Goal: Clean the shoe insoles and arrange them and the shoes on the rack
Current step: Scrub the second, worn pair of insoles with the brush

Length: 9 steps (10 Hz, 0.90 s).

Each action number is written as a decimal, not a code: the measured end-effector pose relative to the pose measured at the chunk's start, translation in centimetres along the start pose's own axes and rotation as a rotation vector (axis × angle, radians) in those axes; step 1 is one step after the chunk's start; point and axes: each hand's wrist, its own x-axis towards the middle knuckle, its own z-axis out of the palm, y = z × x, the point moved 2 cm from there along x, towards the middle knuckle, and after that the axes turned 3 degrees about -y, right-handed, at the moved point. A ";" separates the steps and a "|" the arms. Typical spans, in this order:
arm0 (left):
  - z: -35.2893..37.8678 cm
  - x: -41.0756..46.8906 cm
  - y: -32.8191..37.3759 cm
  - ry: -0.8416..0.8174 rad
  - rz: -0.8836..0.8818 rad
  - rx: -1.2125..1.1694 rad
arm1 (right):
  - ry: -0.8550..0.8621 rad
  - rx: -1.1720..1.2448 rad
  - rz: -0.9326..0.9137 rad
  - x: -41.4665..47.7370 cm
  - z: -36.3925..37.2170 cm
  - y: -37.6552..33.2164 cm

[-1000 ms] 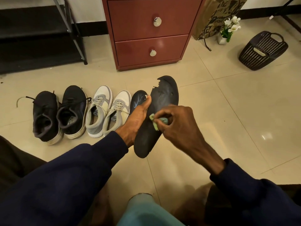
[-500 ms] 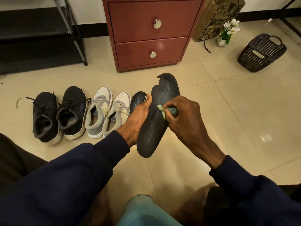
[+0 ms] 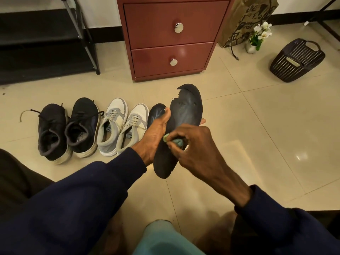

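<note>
My left hand (image 3: 154,133) grips a worn black insole (image 3: 185,111) from behind, thumb on its left edge, toe end torn and pointing away. My right hand (image 3: 193,150) pinches a small green cloth (image 3: 174,141) and presses it on the insole's middle. A second dark insole (image 3: 156,113) lies on the floor behind my left thumb, mostly hidden. A pair of black sneakers (image 3: 68,129) and a pair of grey-white sneakers (image 3: 121,127) stand in a row on the tiles to the left. The black shoe rack (image 3: 81,34) stands at the back left.
A red two-drawer cabinet (image 3: 171,39) stands straight ahead. To its right are a paper bag (image 3: 246,17), a small flower vase (image 3: 257,37) and a dark plastic basket (image 3: 296,61). A teal object (image 3: 161,238) sits at the bottom edge between my arms.
My right hand has slid the green cloth up the insole and then back down toward the heel end. The left hand keeps the insole in nearly the same place.
</note>
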 end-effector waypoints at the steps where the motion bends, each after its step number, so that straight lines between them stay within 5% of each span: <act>1: -0.8 1.4 -0.1 -0.135 0.129 0.346 | -0.052 0.050 0.027 0.4 -0.5 0.6; 2: -0.2 1.7 -0.3 -0.113 0.108 0.320 | 0.092 -0.145 0.056 1.0 -1.2 2.4; 4: 1.0 1.4 0.0 0.004 0.190 0.271 | -0.037 0.090 0.038 -0.4 0.2 -0.5; 6: 1.0 1.2 -0.1 -0.050 0.161 0.268 | 0.125 -0.136 0.093 1.0 -1.0 2.5; 8: 0.9 1.1 0.2 -0.030 0.174 0.247 | -0.104 0.099 0.032 -0.4 -0.1 -0.4; 9: 0.8 1.1 -0.2 -0.082 0.160 0.286 | -0.010 -0.048 0.066 0.8 -1.0 1.8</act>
